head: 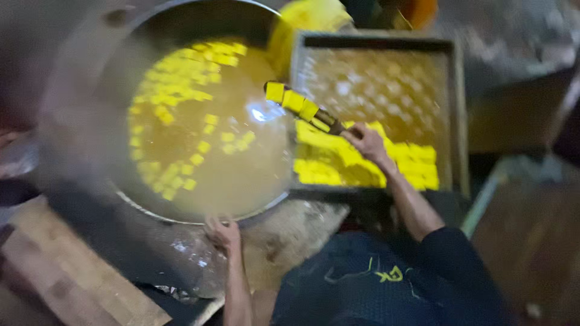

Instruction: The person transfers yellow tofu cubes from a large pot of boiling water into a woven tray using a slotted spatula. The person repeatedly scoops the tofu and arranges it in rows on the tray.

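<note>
While the right hand [364,142] closes its fingers around the handle end of a flat tool [320,118], a short row of yellow cubes [292,99] rides on the blade, lifted over the gap between the wide metal pan [78,121] of cloudy amber liquid and the dark square tray [456,121]. These cubes look soft, wet and easily broken, light one by one, so supporting them from beneath seems wiser than pinching. More cubes float in the pan and lie packed along the tray's near edge. The left hand [223,232] rests curled on the pan's near rim; motion blur hides whether it grips.
</note>
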Tool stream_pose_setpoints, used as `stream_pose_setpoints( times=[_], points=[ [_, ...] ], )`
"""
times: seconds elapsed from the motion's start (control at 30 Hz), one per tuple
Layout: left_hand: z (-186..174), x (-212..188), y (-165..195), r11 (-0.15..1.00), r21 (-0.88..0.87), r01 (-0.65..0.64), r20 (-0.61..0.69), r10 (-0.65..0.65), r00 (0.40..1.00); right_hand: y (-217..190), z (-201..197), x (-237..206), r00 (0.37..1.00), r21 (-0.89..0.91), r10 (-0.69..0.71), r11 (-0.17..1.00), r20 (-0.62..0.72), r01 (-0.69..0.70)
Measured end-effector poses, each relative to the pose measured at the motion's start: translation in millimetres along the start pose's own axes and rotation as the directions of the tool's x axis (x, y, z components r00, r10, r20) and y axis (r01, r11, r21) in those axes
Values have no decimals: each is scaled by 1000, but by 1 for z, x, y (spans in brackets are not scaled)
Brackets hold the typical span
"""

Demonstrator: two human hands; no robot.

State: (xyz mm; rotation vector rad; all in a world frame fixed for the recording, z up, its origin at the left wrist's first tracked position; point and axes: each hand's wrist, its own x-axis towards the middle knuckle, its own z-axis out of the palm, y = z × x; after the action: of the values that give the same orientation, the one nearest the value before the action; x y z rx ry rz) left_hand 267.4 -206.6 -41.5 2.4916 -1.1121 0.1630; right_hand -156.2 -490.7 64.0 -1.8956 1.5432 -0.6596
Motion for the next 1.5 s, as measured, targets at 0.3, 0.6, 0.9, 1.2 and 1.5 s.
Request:
stream_pose_setpoints(
  times=[0.3,0.6,0.9,1.2,1.5],
  points=[
    [-17,-59,63,917,-393,64,41,-52,998,178,-230,-164,979,-260,176,945,-106,-198],
    [-4,-87,179,874,-467,-137,-77,114,991,272,-304,-167,999,-459,28,888,17,-18],
    [-6,-117,272,831,-546,-110,38,156,987,295,-318,-120,936,-735,-323,600,137,315],
    [61,-133,452,661,-529,-532,-28,613,790,281,-329,-126,843,-706,-456,496,285,506],
    [83,-128,516,489,-445,-750,105,860,499,266,-364,-173,915,-768,-330,515,233,381]
  ],
)
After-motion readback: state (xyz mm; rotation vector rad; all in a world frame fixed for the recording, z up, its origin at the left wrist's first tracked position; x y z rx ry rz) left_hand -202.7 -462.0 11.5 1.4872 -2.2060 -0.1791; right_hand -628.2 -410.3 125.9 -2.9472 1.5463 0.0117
